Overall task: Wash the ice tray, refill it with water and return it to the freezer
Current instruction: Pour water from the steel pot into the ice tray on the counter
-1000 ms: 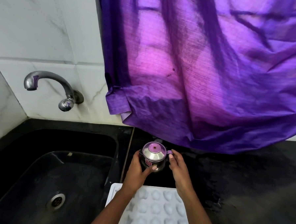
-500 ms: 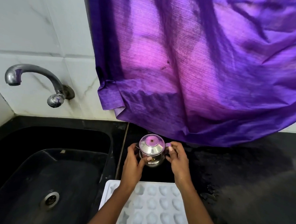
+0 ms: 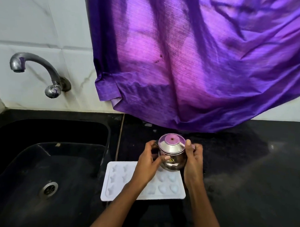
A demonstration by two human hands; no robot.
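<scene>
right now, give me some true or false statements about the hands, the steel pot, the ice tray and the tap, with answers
1. Both hands hold the steel pot, the left hand on one side and the right hand on the other. True.
2. The pot's lid is off and lying in the sink. False: the lid sits on the pot.
3. The ice tray lies on the black counter, right of the sink. True.
4. Water is running from the tap. False: no stream shows below its spout.
5. The purple curtain covers the tap. False: it hangs to the tap's right.
</scene>
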